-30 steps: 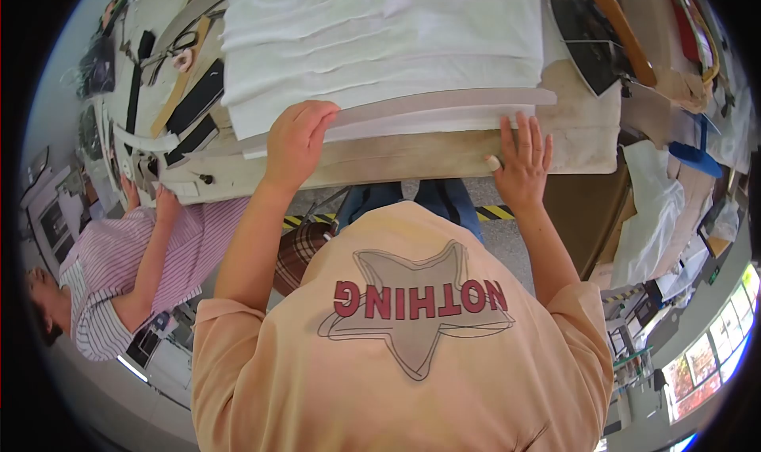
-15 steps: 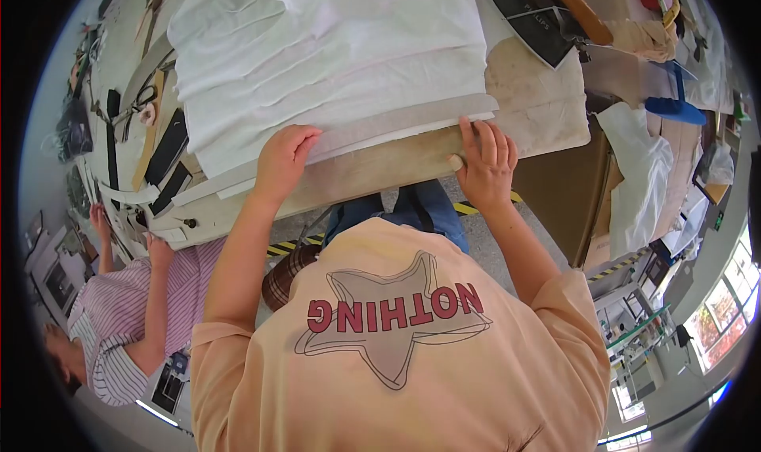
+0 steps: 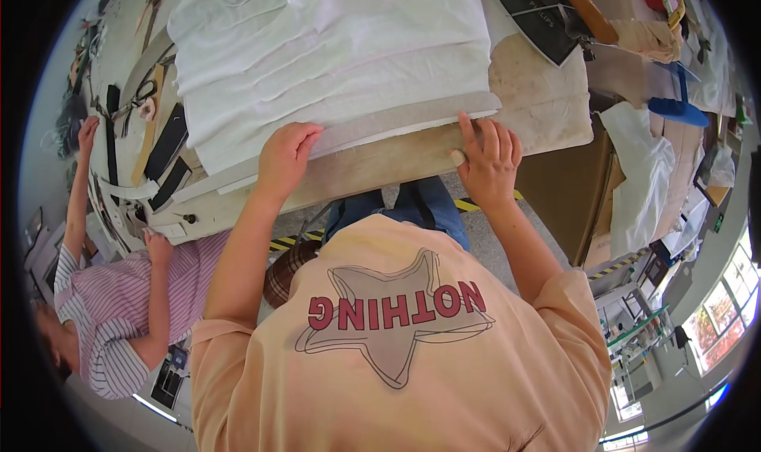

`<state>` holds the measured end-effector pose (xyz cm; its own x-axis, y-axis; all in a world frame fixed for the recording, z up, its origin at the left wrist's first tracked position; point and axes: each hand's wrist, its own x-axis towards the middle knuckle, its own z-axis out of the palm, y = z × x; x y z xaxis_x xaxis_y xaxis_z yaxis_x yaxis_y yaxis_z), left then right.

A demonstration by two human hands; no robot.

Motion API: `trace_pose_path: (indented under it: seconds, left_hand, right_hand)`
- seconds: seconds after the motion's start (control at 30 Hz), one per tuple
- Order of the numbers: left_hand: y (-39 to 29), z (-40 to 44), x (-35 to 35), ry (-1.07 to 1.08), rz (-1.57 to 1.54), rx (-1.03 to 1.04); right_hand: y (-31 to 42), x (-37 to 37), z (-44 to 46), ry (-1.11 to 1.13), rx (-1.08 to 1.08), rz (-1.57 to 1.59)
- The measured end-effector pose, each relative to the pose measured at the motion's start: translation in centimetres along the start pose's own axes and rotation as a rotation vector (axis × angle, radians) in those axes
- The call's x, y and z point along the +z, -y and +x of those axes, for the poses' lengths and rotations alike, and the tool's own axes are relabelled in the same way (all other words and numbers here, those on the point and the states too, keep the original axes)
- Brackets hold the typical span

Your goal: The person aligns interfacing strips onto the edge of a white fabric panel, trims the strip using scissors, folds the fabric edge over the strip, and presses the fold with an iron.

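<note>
A wrinkled white fabric (image 3: 333, 56) lies on the table, with a long grey strip (image 3: 396, 115) along its near edge. My left hand (image 3: 285, 157) is closed in a pinch at that edge, thumb and fingers pressed together over the strip and fabric. The exact grip under the fingertips is hidden. Near the strip's right end, my right hand (image 3: 490, 155) is open, its fingers spread. Its index fingertip touches the fabric edge, while the thumb rests lower, over the table's near side.
A black Philips iron (image 3: 543, 24) stands at the upper right. Scissors (image 3: 143, 95), black strips (image 3: 166, 143) and a wooden ruler (image 3: 151, 127) lie at left. A co-worker in stripes (image 3: 127, 309) works at the left edge. Beside the table's right end is a cardboard box (image 3: 571, 190).
My hands stay almost in place; the right index finger has shifted slightly up. The co-worker's far arm has stretched out further along the table's left side.
</note>
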<state>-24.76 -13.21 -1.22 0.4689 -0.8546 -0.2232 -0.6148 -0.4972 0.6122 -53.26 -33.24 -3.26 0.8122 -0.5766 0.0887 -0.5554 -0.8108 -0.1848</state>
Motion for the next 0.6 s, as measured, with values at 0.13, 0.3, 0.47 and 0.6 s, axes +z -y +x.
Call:
trace_pose_path:
  seconds: [0.13, 0.3, 0.47, 0.6]
  left_hand:
    - [0.3, 0.2, 0.2, -0.040, -0.011, 0.052]
    - [0.7, -0.7, -1.4, -0.016, 0.094, 0.000]
    - [6.1, -4.1, -4.9, -0.084, 0.134, -0.156]
    - [9.9, -6.9, -7.2, -0.178, 0.146, -0.229]
  right_hand:
    - [0.3, -0.1, 0.4, 0.034, -0.014, -0.010]
    - [0.6, -0.7, 1.3, 0.130, -0.035, -0.019]
    - [1.4, -0.8, 1.5, 0.152, -0.086, -0.097]
    - [1.7, -0.8, 1.6, 0.195, -0.095, -0.127]
